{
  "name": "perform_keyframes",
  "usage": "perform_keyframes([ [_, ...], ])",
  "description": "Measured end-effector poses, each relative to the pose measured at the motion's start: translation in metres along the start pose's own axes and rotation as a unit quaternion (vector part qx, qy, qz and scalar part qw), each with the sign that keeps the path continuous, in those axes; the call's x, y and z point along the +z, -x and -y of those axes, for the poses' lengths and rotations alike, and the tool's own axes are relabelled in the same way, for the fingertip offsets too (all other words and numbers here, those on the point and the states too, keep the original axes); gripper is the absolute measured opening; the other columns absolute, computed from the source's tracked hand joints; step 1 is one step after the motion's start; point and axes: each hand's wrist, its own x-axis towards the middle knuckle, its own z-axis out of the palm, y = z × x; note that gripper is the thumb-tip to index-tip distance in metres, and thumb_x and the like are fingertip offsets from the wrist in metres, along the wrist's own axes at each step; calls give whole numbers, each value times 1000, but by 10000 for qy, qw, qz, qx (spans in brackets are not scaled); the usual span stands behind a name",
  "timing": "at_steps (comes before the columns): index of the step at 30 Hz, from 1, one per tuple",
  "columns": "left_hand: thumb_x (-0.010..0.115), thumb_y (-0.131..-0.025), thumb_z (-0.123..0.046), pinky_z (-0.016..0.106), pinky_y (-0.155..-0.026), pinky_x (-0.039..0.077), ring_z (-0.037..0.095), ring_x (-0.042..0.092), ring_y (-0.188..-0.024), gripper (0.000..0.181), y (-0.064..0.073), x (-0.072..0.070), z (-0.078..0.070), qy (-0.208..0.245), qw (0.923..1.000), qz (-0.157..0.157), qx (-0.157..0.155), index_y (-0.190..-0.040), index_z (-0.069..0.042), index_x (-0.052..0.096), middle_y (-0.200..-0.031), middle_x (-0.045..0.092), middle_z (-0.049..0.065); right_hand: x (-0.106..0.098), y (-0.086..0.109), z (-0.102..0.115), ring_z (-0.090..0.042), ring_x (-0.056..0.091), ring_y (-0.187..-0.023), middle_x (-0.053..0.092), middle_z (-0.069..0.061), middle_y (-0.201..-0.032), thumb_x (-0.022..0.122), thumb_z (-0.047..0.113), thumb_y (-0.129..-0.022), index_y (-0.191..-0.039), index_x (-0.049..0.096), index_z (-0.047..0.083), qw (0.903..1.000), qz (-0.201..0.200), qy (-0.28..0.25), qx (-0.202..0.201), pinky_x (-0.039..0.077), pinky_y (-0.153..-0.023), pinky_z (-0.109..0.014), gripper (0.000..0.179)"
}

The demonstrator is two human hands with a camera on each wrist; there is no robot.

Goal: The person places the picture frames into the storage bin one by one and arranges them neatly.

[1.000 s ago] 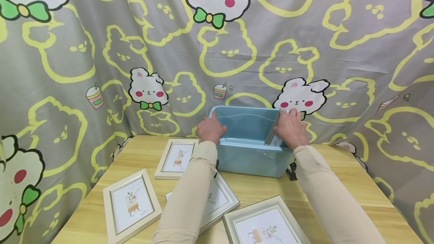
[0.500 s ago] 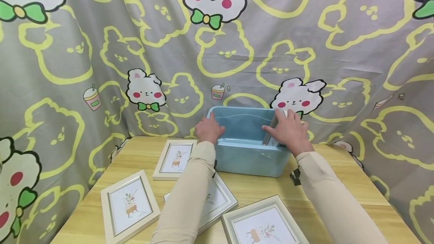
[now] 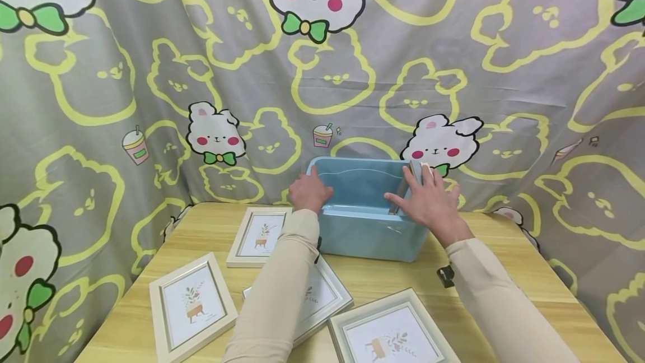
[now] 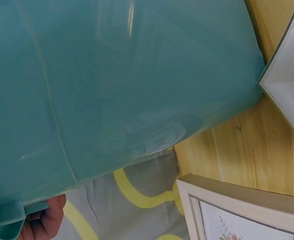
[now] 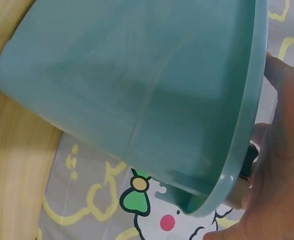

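- Far left on the wooden table (image 3: 131,318), we log a cream picture frame (image 3: 193,302), lying flat, face up.
- Behind it and a little right, we see a second frame (image 3: 259,237), also flat, its right edge hidden by the left sleeve.
- Left hand (image 3: 309,190): grasping the bin's left end, thumb over the rim, fingers curled beneath in the left wrist view.
- Below that forearm, partly covered, we note a silver-edged frame (image 3: 322,296).
- Centre: blue bin (image 3: 370,237), upright near the table's back edge, before a patterned curtain (image 3: 347,60).
- Front, right of centre: a wide-bordered frame (image 3: 393,335), cut off by our view.
- Inside the bin's right end, a leaning frame (image 3: 401,190) stands on edge.
- Right hand (image 3: 432,200): fingers spread around its top, unclenched; we cannot tell how firmly they touch.
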Motion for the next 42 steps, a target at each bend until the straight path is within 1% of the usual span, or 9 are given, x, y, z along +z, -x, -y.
perform_keyframes([
  [5, 58, -84, -50, 45, -75, 53, 33, 64, -96, 77, -3, 2, 1, 51, 10000, 16, 13, -152, -27, 29, -123, 58, 20, -1, 10, 0, -49, 11, -144, 12, -24, -160, 35, 83, -82, -156, 18, 22, 9999, -92, 18, -119, 6, -99, -83, 97],
  [12, 57, -85, -49, 44, -74, 52, 33, 64, -94, 77, -2, 1, 2, 58, 10000, 76, -21, -152, -27, 28, -123, 58, 20, 2, 25, 2, -48, 11, -145, 16, -23, -159, 33, 85, -81, -156, 17, 25, 9996, -98, 119, -241, 5, -100, -83, 98],
  [17, 58, -85, -51, 44, -73, 52, 32, 64, -93, 78, 0, -1, 1, 44, 10000, 54, -15, -153, -27, 28, -122, 58, 20, 6, 38, 4, -48, 12, -145, 17, -22, -159, 34, 85, -80, -155, 22, 25, 9988, -181, 157, -417, 9, -99, -82, 98],
  [20, 58, -85, -52, 44, -72, 52, 31, 64, -92, 78, 1, -1, 0, 38, 10000, 28, -23, -152, -26, 29, -121, 58, 20, 8, 46, 5, -48, 14, -145, 17, -22, -160, 34, 85, -80, -155, 24, 25, 9981, -249, 184, -539, 8, -100, -82, 97],
  [25, 58, -85, -53, 43, -70, 52, 31, 64, -90, 78, 1, -1, -1, 10, 10000, 30, -38, -152, -27, 29, -121, 58, 19, 13, 59, 8, -47, 15, -145, 17, -21, -160, 39, 83, -81, -154, 26, 26, 9969, -341, 225, -670, 5, -101, -81, 94],
  [30, 58, -85, -52, 44, -71, 52, 32, 64, -91, 78, 2, -2, -1, 16, 10000, 18, -23, -152, -27, 29, -122, 58, 20, 18, 70, 9, -46, 15, -146, 18, -20, -160, 42, 82, -80, -154, 28, 27, 9958, -453, 237, -762, 7, -100, -82, 93],
  [34, 58, -85, -52, 44, -74, 52, 33, 64, -95, 78, 3, -3, -1, 11, 10000, 14, 13, -152, -26, 29, -123, 57, 21, 21, 77, 9, -45, 13, -147, 16, -19, -161, 41, 83, -80, -154, 26, 28, 9955, -413, 248, -814, 10, -99, -83, 93],
  [37, 58, -84, -52, 44, -75, 52, 33, 64, -96, 78, 4, -3, 0, 23, 10000, 10, 20, -152, -26, 29, -122, 58, 21, 24, 83, 9, -45, 12, -147, 16, -18, -161, 39, 83, -80, -154, 25, 29, 9956, -358, 227, -839, 10, -98, -83, 94],
  [42, 58, -84, -52, 44, -73, 53, 31, 64, -92, 78, 3, -3, 0, 28, 10000, 28, -13, -152, -27, 29, -123, 58, 20, 30, 92, 7, -45, 11, -147, 13, -16, -162, 35, 85, -79, -155, 23, 31, 9960, -265, 142, -844, 8, -98, -83, 94],
])
